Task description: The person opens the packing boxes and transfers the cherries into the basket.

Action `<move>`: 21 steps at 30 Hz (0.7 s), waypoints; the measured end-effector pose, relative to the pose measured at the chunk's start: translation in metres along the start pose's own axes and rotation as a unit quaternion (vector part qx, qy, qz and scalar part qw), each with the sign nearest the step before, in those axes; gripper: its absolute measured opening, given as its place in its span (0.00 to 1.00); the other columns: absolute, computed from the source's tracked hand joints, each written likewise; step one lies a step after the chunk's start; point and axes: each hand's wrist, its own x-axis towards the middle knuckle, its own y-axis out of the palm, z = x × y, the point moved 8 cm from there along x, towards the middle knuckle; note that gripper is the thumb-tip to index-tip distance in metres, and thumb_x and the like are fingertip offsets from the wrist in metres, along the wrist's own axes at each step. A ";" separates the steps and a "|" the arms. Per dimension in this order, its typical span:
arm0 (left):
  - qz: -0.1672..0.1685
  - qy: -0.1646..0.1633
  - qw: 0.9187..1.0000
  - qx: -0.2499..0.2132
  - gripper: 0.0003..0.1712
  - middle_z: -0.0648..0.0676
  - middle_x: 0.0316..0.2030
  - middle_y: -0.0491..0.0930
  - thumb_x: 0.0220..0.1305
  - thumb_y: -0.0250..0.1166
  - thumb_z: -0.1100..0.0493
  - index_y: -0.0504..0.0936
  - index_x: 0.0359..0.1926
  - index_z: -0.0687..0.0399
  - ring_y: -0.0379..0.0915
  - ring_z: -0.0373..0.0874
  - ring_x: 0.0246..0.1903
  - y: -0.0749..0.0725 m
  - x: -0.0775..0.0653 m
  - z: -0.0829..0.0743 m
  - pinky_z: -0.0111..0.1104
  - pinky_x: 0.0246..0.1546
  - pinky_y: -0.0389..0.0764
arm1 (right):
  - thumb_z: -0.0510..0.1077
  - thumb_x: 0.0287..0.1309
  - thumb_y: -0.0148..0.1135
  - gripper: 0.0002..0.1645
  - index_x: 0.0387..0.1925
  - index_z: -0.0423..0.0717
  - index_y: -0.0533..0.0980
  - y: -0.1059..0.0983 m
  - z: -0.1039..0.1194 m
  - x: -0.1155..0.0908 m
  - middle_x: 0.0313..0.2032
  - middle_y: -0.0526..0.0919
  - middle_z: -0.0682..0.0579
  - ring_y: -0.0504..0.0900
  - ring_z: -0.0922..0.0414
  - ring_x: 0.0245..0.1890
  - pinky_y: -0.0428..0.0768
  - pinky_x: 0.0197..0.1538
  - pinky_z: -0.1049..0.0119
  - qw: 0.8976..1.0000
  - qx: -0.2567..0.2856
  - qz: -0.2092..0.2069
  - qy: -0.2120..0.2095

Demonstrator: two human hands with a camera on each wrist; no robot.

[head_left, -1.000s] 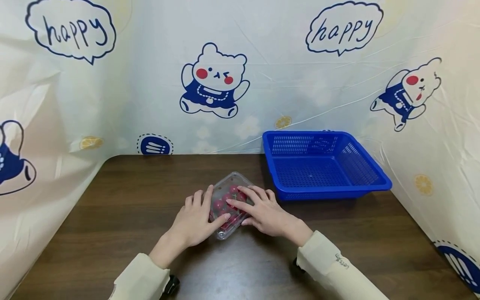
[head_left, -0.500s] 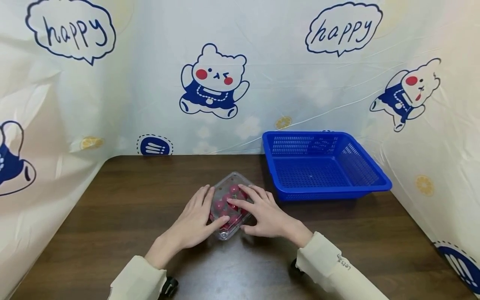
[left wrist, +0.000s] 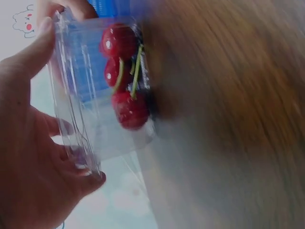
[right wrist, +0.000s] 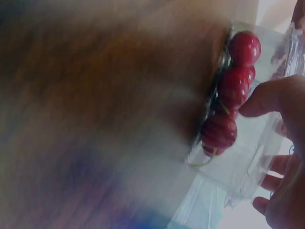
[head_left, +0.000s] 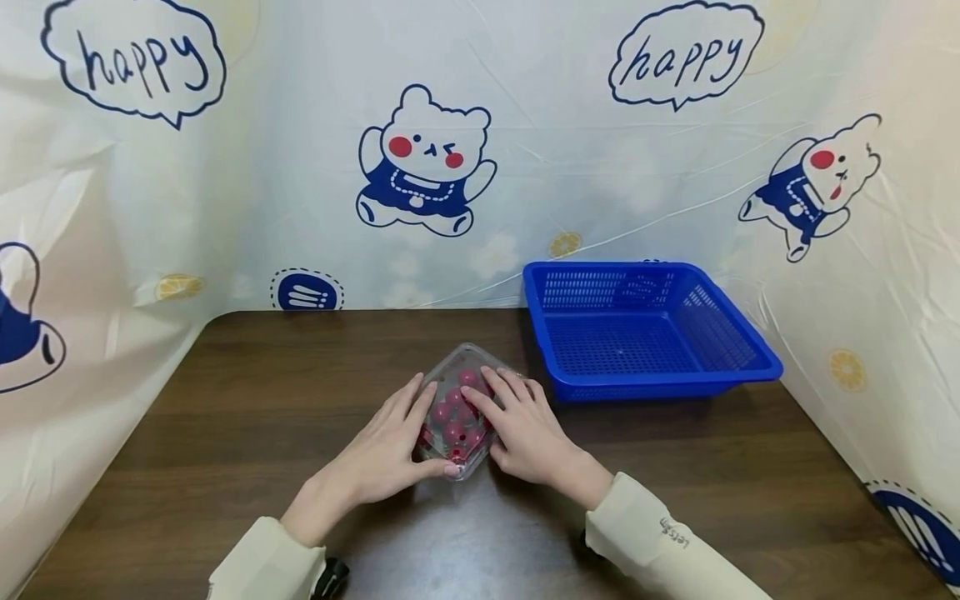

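Both hands have slid to the sides of the clear box (head_left: 455, 408) since a second ago, when the right fingers lay across its lid. Now the left hand (head_left: 382, 454) grips the left side, thumb curled round the near corner. The right hand (head_left: 525, 433) grips the right side. Red cherries (left wrist: 125, 78) fill the box on the brown worktop (head_left: 225, 417). Farther back sits 1 blue basket (head_left: 738, 367).
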 end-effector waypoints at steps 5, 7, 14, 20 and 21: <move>-0.009 -0.012 1.000 0.001 0.64 0.70 0.74 0.45 0.51 0.59 0.25 0.50 0.74 0.64 0.45 0.65 0.71 0.001 0.000 -0.003 0.60 0.65 0.61 | 0.45 0.48 0.64 0.42 0.68 0.53 0.64 0.005 0.002 0.002 0.68 0.66 0.39 0.61 0.40 0.67 0.65 0.63 0.37 1.000 -0.017 -0.005 0.014; -0.020 -0.017 1.000 0.012 0.64 0.71 0.74 0.46 0.51 0.59 0.25 0.50 0.73 0.65 0.46 0.66 0.71 0.002 0.000 -0.005 0.59 0.65 0.61 | 0.44 0.49 0.63 0.42 0.68 0.53 0.63 0.007 0.003 0.004 0.69 0.65 0.39 0.60 0.40 0.68 0.65 0.64 0.37 1.000 -0.023 -0.002 0.016; -0.072 -0.037 0.996 0.040 0.64 0.72 0.72 0.52 0.48 0.59 0.23 0.56 0.72 0.65 0.55 0.67 0.67 0.002 -0.003 -0.010 0.58 0.61 0.68 | 0.39 0.47 0.63 0.43 0.68 0.52 0.62 0.008 0.001 0.007 0.68 0.65 0.39 0.60 0.40 0.68 0.65 0.65 0.38 1.000 -0.024 -0.004 0.016; -0.078 -0.070 0.993 0.048 0.63 0.72 0.70 0.56 0.46 0.61 0.23 0.59 0.70 0.65 0.58 0.66 0.66 -0.001 -0.004 -0.015 0.59 0.52 0.77 | 0.39 0.47 0.64 0.43 0.67 0.51 0.63 0.006 0.004 0.005 0.68 0.64 0.36 0.59 0.38 0.69 0.67 0.63 0.37 1.000 -0.003 -0.012 0.013; -0.078 -0.076 0.993 0.050 0.63 0.72 0.70 0.57 0.46 0.61 0.23 0.60 0.69 0.66 0.59 0.67 0.65 -0.001 -0.004 -0.017 0.59 0.50 0.78 | 0.39 0.47 0.64 0.43 0.67 0.50 0.63 0.006 0.004 0.005 0.68 0.65 0.36 0.59 0.38 0.69 0.69 0.62 0.37 1.000 0.000 -0.014 0.013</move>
